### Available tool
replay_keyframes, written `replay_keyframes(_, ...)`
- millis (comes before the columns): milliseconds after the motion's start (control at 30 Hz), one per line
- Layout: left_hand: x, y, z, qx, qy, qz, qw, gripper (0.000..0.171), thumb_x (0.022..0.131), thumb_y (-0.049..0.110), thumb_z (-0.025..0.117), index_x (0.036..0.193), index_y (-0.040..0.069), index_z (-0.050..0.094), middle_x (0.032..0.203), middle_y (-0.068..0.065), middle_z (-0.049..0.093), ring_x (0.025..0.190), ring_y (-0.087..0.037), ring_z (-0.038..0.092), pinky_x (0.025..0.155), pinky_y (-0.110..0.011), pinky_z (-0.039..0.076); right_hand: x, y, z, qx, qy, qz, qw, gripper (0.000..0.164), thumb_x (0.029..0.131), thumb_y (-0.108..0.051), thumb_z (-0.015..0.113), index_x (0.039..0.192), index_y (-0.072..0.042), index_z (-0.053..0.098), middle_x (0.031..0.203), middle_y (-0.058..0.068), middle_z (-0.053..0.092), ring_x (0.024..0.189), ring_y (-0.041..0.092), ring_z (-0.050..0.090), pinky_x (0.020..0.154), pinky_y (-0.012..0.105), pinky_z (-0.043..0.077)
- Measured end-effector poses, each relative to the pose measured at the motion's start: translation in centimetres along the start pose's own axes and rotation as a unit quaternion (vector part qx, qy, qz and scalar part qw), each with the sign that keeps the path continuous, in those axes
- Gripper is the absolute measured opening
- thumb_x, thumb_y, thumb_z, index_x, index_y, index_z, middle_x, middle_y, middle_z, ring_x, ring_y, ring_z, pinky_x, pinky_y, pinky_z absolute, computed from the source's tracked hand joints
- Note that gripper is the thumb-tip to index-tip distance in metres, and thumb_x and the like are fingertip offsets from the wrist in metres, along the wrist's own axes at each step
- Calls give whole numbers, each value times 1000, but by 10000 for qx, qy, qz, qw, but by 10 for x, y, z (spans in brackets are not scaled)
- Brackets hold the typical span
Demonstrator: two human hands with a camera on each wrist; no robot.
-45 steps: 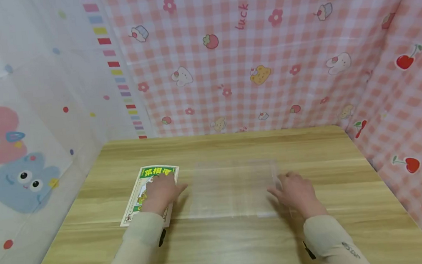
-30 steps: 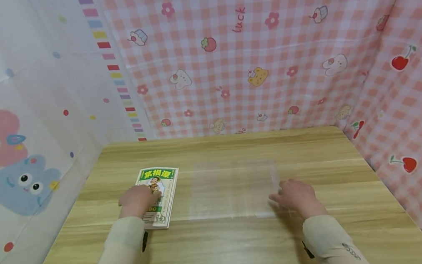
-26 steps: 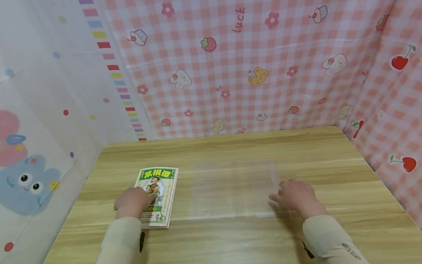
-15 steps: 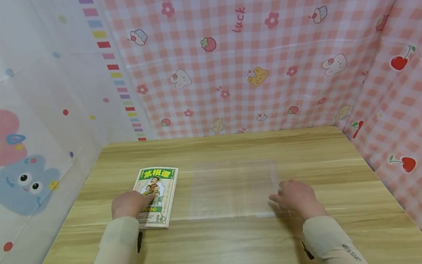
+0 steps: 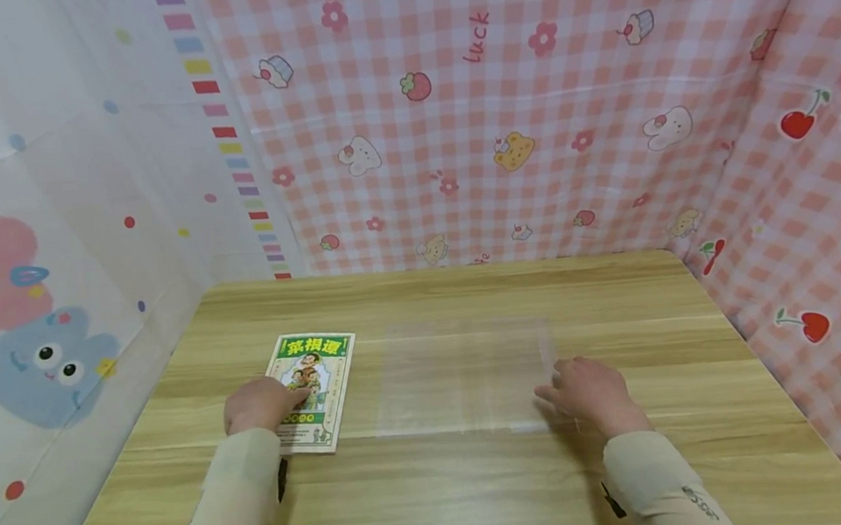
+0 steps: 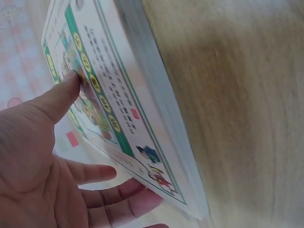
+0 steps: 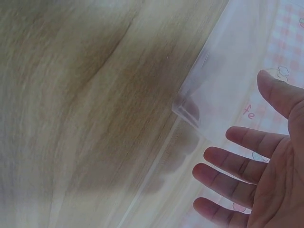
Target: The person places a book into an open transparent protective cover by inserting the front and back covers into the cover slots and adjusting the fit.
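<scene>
A paperback book (image 5: 334, 387) with a green and cream cover lies at the left of the table. My left hand (image 5: 258, 403) is at its left side. In the left wrist view the thumb (image 6: 66, 92) rests on the cover of the book (image 6: 114, 85), and the other fingers are at its edge, pinching it. A clear plastic book cover (image 5: 431, 387) lies spread flat in the middle. Beside its right edge is my right hand (image 5: 589, 389), holding nothing. In the right wrist view its fingers are spread and relaxed near the corner of the plastic cover (image 7: 223, 71).
The wooden table (image 5: 441, 494) has a light grain. A pink checked cloth (image 5: 454, 126) hangs behind it and along the right side. A white cloth with cartoon figures (image 5: 85, 200) hangs at the left.
My left hand has moved left from over the book to its left side, thumb now on the cover. The book has straightened slightly. The right hand and plastic cover have hardly moved.
</scene>
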State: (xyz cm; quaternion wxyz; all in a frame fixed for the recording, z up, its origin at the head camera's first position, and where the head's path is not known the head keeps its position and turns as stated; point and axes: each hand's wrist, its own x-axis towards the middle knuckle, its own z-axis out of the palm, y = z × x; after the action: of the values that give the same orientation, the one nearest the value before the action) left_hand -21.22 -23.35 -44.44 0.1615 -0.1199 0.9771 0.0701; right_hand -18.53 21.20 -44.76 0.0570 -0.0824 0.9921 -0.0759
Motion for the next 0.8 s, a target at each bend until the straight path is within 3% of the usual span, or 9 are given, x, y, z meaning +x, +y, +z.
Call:
replay_keyframes(67, 1, -2, 2, -110, 32, -32, 9999, 71, 85, 61, 55, 79, -9, 65, 67, -17, 62, 55, -22, 58, 52, -45, 55, 0, -1, 0, 7, -44, -7, 10000, 39, 87, -45, 61, 78, -7, 64, 82, 13, 68, 75, 32, 63, 63, 50, 54)
replay_keyframes(133, 2, -5, 3, -208, 80, -40, 9997, 77, 84, 61, 57, 94, -16, 62, 62, -13, 59, 53, -20, 55, 49, -40, 53, 0, -1, 1, -9, -92, -20, 10000, 39, 88, -44, 60, 82, -6, 66, 87, 14, 70, 78, 33, 63, 65, 51, 54)
replay_keyframes(300, 7, -11, 5, -376, 93, -38, 9992, 103, 85, 59, 57, 130, -30, 30, 72, -25, 65, 59, -25, 59, 51, -39, 53, 2, -2, 4, -94, -179, -31, 9998, 38, 89, -44, 59, 80, -8, 67, 88, 13, 70, 78, 31, 63, 65, 50, 54)
replay_keyframes(367, 9, -11, 5, -387, 59, -52, 9992, 102, 86, 57, 57, 131, -29, 28, 82, -31, 67, 62, -27, 61, 54, -42, 54, 2, -1, 4, -87, -210, -11, 9997, 38, 89, -44, 59, 79, -8, 66, 88, 12, 70, 78, 30, 63, 65, 50, 54)
replay_keyframes(433, 10, -9, 4, -360, 72, -17, 9993, 91, 86, 54, 58, 125, -26, 40, 89, -33, 66, 65, -28, 62, 57, -43, 55, 2, -1, 5, -57, -230, 19, 9997, 38, 89, -44, 59, 81, -8, 67, 90, 13, 70, 79, 31, 63, 66, 50, 54)
replay_keyframes(600, 6, 3, 1, -247, 111, 199, 9994, 66, 85, 48, 62, 96, -17, 63, 91, -29, 66, 68, -29, 62, 61, -46, 56, 1, 0, 4, 18, -247, 81, 9997, 40, 89, -44, 59, 89, -5, 68, 94, 15, 71, 83, 32, 64, 68, 51, 55)
replay_keyframes(800, 6, 16, 0, -274, 85, 38, 9996, 76, 84, 51, 64, 105, -22, 58, 96, -34, 65, 70, -36, 64, 62, -56, 57, 1, 3, 3, 63, -219, 154, 9996, 38, 87, -44, 61, 85, -7, 63, 84, 12, 68, 75, 28, 62, 62, 49, 54)
